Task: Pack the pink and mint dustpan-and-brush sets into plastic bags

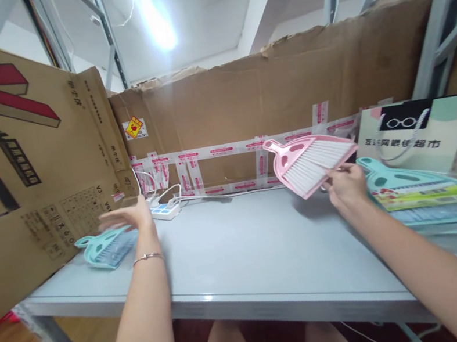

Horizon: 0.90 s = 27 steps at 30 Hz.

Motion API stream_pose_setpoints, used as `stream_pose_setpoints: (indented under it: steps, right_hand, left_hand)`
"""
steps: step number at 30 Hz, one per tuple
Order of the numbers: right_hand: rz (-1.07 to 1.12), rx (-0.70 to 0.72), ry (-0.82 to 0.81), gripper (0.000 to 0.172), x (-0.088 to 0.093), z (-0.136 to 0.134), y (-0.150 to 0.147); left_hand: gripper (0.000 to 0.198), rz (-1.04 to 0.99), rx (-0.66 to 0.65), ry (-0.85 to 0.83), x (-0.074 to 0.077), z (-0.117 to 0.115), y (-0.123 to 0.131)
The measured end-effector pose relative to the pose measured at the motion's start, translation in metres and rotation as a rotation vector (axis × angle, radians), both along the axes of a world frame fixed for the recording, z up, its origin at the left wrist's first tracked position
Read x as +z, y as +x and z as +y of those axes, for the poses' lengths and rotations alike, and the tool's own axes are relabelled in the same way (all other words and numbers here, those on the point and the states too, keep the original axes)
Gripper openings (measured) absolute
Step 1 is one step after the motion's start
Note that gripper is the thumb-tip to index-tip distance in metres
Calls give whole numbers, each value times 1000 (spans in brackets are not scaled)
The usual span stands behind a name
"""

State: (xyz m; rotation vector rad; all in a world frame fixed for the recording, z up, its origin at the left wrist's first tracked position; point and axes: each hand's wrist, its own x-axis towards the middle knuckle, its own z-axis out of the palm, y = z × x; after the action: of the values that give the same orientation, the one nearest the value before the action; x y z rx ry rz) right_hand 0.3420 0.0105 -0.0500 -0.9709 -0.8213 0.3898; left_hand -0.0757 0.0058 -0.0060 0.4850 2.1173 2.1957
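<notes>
A pink dustpan and brush set (311, 162) with white bristles is held up above the right part of the table by my right hand (345, 183), whose fingers pinch its lower right edge. On the left, my left hand (130, 215) has its fingers stretched out and holds nothing. Just below and beside it lies a teal dustpan and brush set (107, 248) in clear wrapping. Several more teal sets (432, 197) in clear wrap, the top one with a yellow-green label, are piled at the right, partly behind my right forearm.
Large cardboard boxes stand at the left (51, 143) and along the back (221, 107) of the grey table (234, 252). Near the back left is a white power strip (166, 210) with cables. A printed paper bag (430, 135) stands behind the teal pile.
</notes>
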Motion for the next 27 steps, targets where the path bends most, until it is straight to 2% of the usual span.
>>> stream_pose_setpoints:
  steps: [2, 3, 4, 5, 6, 7, 8, 9, 10, 11, 13, 15, 17, 19, 20, 22, 24, 27]
  right_hand:
    - [74, 168, -55, 23, -1, 0, -11]
    - [76, 242, -86, 22, -1, -2, -17]
    - [75, 318, -110, 20, -1, -5, -24]
    - [68, 390, -133, 18, -1, -9, -31]
    - [55, 458, -155, 17, -2, -13, -38]
    - [38, 521, -176, 16, -2, -17, -44]
    - [14, 578, -196, 16, -3, -21, -50]
    - [-14, 629, -214, 17, -4, -25, -55]
    - [-44, 669, -229, 19, -5, -28, -60]
    - [-72, 689, -237, 22, -5, -31, -63]
    - [-93, 660, -223, 29, -3, -37, -69]
    - [-151, 499, -110, 31, 2, -44, -75]
    - [-420, 280, 71, 30, 8, -54, -84]
    - [-839, 139, 183, 28, 15, -62, -97]
    - [-1018, 121, 180, 28, 17, -64, -104]
    - [-1195, 168, 94, 26, 22, -62, -117]
    - [-1173, 202, 19, 23, 26, -55, -124]
    - [-958, 171, -54, 21, 33, -39, -122]
  left_hand:
    - [107, 401, 17, 64, 4, -7, 24]
    - [100, 547, -74, 109, 4, -10, 38]
    - [90, 590, -251, 151, 2, -12, 54]
    - [78, 561, -527, 178, -1, -14, 70]
    - [68, 480, -873, 172, -5, -15, 85]
    - [62, 365, -1194, 158, -9, -17, 98]
    - [59, 268, -1454, 164, -13, -18, 108]
    - [58, 196, -1641, 186, -16, -20, 116]
    - [57, 137, -1747, 228, -18, -21, 121]
    - [54, 103, -1799, 280, -19, -23, 123]
    - [45, 76, -1801, 364, -19, -26, 122]
    - [36, 94, -1785, 385, -16, -29, 119]
    - [33, 132, -1785, 367, -14, -31, 118]
    - [35, 162, -1816, 350, -13, -33, 119]
    - [35, 173, -1832, 351, -13, -33, 120]
    - [36, 208, -1848, 369, -14, -31, 120]
    - [37, 241, -1798, 385, -14, -26, 116]
    - [43, 195, -1544, 404, -11, -12, 99]
